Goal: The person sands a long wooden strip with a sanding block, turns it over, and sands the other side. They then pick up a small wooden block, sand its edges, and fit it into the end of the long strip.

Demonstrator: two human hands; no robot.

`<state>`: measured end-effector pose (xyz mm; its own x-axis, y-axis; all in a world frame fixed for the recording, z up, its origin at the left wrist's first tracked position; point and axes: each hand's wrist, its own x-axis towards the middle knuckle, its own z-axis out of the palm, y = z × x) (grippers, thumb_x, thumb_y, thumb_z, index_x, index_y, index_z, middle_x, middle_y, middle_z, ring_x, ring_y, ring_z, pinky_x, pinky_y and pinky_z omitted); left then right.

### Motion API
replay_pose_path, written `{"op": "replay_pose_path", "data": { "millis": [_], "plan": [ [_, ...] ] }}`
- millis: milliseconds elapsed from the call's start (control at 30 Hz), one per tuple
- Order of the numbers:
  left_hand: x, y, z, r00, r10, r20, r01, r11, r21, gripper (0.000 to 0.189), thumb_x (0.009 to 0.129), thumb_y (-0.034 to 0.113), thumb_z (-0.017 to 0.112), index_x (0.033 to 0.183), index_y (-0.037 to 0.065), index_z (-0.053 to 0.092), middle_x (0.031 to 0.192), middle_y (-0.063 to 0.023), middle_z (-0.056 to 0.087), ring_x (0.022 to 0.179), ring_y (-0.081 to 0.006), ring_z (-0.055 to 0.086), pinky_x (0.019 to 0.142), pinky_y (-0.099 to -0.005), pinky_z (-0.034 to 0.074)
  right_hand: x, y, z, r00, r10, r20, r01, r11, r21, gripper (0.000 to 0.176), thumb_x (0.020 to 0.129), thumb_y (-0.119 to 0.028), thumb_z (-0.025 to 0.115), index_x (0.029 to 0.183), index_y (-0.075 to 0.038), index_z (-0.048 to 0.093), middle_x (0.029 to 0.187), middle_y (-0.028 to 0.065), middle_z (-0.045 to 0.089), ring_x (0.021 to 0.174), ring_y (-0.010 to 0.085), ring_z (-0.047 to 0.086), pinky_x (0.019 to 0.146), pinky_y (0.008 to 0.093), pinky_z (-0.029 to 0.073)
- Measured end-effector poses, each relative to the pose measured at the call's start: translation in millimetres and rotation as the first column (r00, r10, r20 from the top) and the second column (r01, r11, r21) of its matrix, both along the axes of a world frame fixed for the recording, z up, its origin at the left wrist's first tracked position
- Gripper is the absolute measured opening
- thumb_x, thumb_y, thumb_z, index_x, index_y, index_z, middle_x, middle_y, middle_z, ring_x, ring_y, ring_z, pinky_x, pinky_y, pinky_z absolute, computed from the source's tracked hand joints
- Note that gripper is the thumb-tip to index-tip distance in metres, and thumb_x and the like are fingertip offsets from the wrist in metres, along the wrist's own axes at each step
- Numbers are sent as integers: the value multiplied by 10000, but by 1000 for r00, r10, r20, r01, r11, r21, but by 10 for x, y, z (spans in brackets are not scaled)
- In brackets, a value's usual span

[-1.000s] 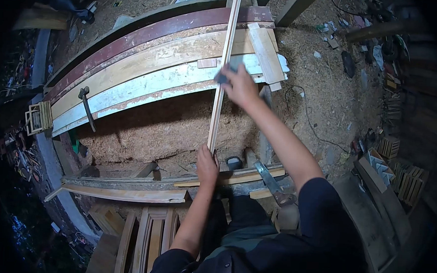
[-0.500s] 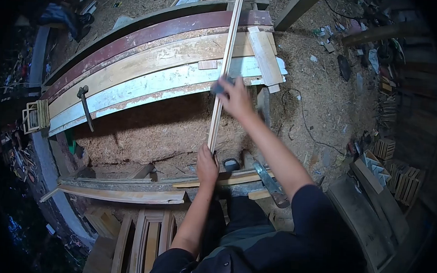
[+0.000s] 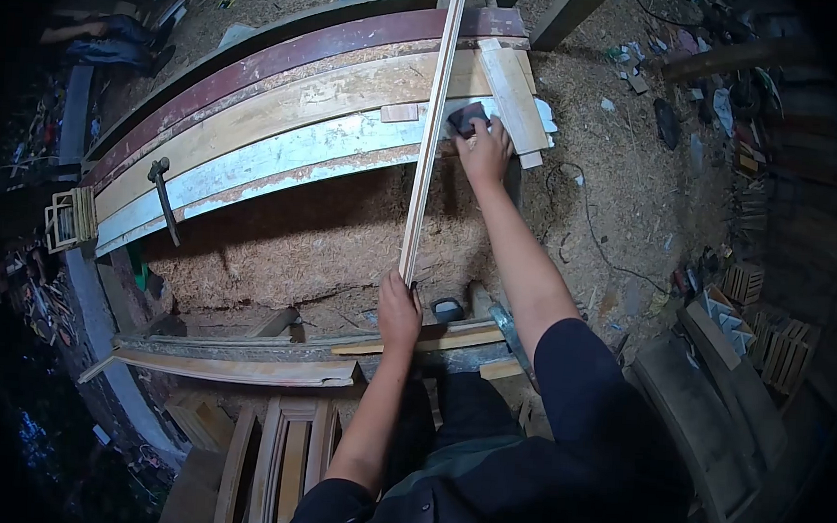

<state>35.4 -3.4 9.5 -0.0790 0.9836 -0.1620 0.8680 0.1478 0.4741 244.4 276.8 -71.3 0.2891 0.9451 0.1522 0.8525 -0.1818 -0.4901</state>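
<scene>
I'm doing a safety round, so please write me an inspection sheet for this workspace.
Surface: bench of long planks, one maroon, one white-painted, finish worn.
Job's things: slender wooden strip slanting across the planks; dark pad over the white-painted one.
Clutter: hammer, handle overhanging the near edge; small offcut; short board at the right end.
Grippers: left hand closed around the strip's near end; right hand with fingers at the pad, grip unclear.
Cables: thin dark cord loose on the floor, ends unclear.
Surroundings: floor strewn with shavings; another person's legs at upper left.
</scene>
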Motion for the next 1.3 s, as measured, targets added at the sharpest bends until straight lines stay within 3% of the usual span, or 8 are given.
{"op": "replay_pose_path", "data": {
  "millis": [333, 633, 933, 1067, 1100, 1200, 1267, 1300],
  "plan": [
    [-3, -7, -30, 1000, -7, -4, 7, 1000, 17, 602, 951, 47, 706, 1492, -53, 458, 1344, -288, 586, 1178, -494, 610, 993, -550, 538, 947, -203, -122, 944, -295, 147, 318, 934, -165, 738, 840, -387, 902, 1478, -243, 561, 1599, 211, 460, 1460, 468, 472, 1225, 655, 304],
    [-2, -64, -80, 1000, -17, -14, 18, 999, 44, 577, 973, 84, 709, 1471, -51, 452, 1283, -293, 578, 1139, -496, 595, 956, -556, 531, 1021, -301, 11, 933, -185, -308, 56, 922, -383, 1040, 729, -518, 960, 1444, 65, 479, 1400, 307, 625, 1354, 448, 605, 1160, 507, 492],
    [-34, -66, 26, 999, 29, 25, -31, 997, 67, 513, 1048, 218, 657, 1481, -16, 512, 1397, -281, 593, 1272, -473, 578, 1099, -541, 494, 567, -2489, 1493, 541, -88, -836, -252, 932, -261, 849, 853, -390, 935, 1455, -20, 463, 1242, 156, 663, 1091, 271, 675, 955, 424, 574],
    [-197, -224, -123, 985, 21, -174, 21, 972, 232, 611, 1121, 387, 555, 1582, -3, 458, 1572, -310, 497, 1468, -480, 455, 1258, -533, 342, 345, -3524, 2106, 701, 130, -701, -361, 913, -191, 875, 816, -313, 952, 1488, -4, 485, 1318, 192, 663, 1253, 298, 647, 1109, 439, 503],
    [-268, -262, 9, 983, -12, 181, -14, 990, 139, 665, 1137, 460, 492, 1624, 14, 419, 1621, -305, 453, 1522, -465, 400, 1286, -530, 284, 286, -3736, 2258, 642, 132, -755, -400, 898, -183, 909, 793, -321, 957, 1503, 3, 492, 1371, 204, 650, 1315, 308, 627, 1143, 433, 480],
    [-550, -641, 186, 691, -28, 722, 43, 999, -3, 715, 1182, 549, 356, 1605, -19, 458, 1704, -234, 400, 1614, -353, 316, 1337, -462, 189, 153, -4240, 2496, 582, 232, -780, -582, 788, -201, 918, 782, -315, 962, 1502, 7, 492, 1419, 192, 626, 1358, 293, 593, 1167, 425, 451],
    [-526, -1117, 716, 42, 404, 914, -124, 909, -397, 759, 1161, 614, 371, 1583, -2, 509, 1689, -157, 453, 1594, -304, 369, 1324, -461, 244, -21, -4416, 2745, 543, 266, -796, -688, 685, -240, 949, 784, -300, 961, 1534, 7, 467, 1479, 179, 592, 1413, 279, 549, 1201, 411, 414],
    [-587, -1301, 1248, -45, 404, 914, -148, 902, -406, 748, 1135, 623, 453, 1547, 8, 555, 1599, -134, 563, 1512, -295, 495, 1281, -465, 348, -116, -4530, 2777, 473, 226, -852, -730, 641, -235, 982, 793, -268, 952, 1576, 2, 425, 1512, 163, 568, 1447, 256, 522, 1223, 394, 388]
  ]
}}
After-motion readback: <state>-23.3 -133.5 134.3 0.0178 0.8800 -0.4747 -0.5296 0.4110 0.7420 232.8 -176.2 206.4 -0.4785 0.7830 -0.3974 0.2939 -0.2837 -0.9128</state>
